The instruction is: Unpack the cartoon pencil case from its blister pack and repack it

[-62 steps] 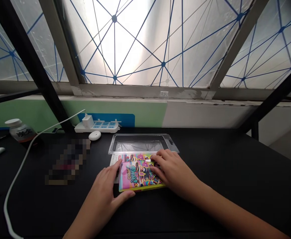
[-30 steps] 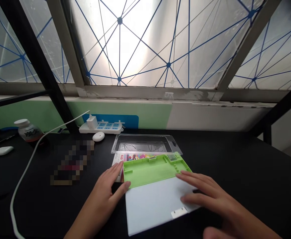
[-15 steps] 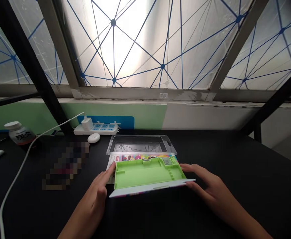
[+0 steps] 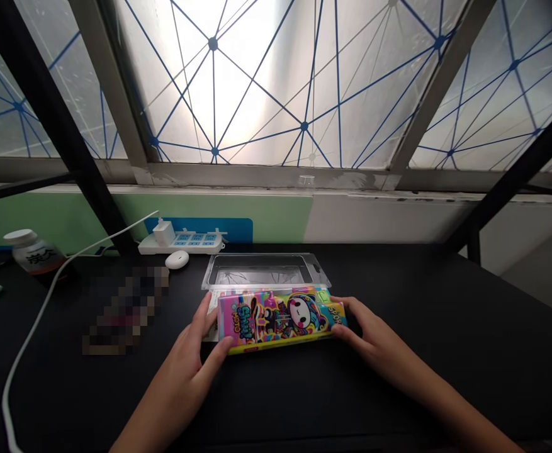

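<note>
The left hand [image 4: 193, 353] and right hand [image 4: 369, 333] clasp opposite ends of the printed case [image 4: 280, 322] lying between them, thumbs at its near corners, fingers farther back. I'd press evenly from both sides, lightly, so nothing twists.

- from where i stand, the left forearm [image 4: 146, 418] is bare, reaching forward and slanting inward
- the left hand [image 4: 194, 352] shows its back, index finger stretched forward, thumb spread wide and pointing inward
- the right forearm [image 4: 433, 384] is bare too, coming in at a lower slant
- the right hand [image 4: 366, 327] has its fingers bent inward, thumb nearer the body, parted from them
- the two hands are apart, thumbs pointing toward each other
</note>
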Demonstrator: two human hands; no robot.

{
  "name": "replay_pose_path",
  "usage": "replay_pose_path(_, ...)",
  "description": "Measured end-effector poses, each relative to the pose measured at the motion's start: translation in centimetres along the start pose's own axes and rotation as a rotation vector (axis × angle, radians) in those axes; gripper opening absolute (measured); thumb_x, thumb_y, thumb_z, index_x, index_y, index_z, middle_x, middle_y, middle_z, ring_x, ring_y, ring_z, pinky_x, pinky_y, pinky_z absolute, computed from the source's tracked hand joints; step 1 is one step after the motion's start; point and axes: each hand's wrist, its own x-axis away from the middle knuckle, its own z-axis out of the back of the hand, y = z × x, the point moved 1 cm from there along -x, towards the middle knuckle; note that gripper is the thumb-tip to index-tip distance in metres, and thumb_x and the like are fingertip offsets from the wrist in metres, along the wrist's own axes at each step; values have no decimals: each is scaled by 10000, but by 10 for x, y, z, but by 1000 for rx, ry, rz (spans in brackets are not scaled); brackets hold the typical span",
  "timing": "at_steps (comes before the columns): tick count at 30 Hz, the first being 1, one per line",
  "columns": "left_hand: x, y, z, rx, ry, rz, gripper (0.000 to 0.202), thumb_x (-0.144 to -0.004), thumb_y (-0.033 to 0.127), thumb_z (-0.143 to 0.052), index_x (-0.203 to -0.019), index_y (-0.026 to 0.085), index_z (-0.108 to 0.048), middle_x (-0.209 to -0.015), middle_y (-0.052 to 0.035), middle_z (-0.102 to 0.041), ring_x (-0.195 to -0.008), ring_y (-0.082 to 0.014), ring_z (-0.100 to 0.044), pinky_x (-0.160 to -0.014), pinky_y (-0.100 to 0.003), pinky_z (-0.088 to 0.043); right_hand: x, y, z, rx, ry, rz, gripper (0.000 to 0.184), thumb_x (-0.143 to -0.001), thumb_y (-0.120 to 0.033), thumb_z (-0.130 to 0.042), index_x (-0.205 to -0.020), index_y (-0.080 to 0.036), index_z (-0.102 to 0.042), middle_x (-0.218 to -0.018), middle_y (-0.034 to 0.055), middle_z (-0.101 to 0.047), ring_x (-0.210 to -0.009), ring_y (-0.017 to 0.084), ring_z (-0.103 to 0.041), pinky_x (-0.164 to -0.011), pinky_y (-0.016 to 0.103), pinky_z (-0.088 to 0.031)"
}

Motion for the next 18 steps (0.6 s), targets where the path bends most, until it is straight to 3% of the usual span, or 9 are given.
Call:
replay_pose_path(4,2,2,-4,-95,41,-98,787,-964,537,-498,-1595,320,-82,-1505,-76,-506,-1402,-299,-446,-1098,-480,-413,11,20,-14,75,111,56,690,-827,-506,-683,-1420,-220,-475,-1408,142,-580,-1274,352,-547,-1062,528,-459)
replay_pose_path(9,-9,21,3,-177,181,-286,809,-925,528,-582,-1583,324,-158,-1507,-96,-488,-1331,-317,-522,-1044,-438,-474,10,15,-5,123,270,179,583,-857,-470,-666,-1392,-279,-537,-1370,94,-627,-1263,345,-562,-1035,527,-491)
replay_pose_path(14,-63,53,22,-250,294,-361,777,-913,601,-561,-1523,178,-333,-1496,-160,-485,-1389,-332,-442,-1121,-462,-390,-38,-18,21,118,370,277,588,-830,-507,-698,-1341,-231,-599,-1306,105,-671,-1179,336,-627,-996,485,-525)
replay_pose_path(18,-105,48,19,-372,384,-336,758,-948,620,-477,-1504,118,-364,-1524,-198,-440,-1417,-337,-390,-1141,-484,-343,-82,-24,18,133,389,298,598,-870,-480,-658,-1387,-196,-562,-1344,122,-647,-1200,323,-625,-1003,462,-522)
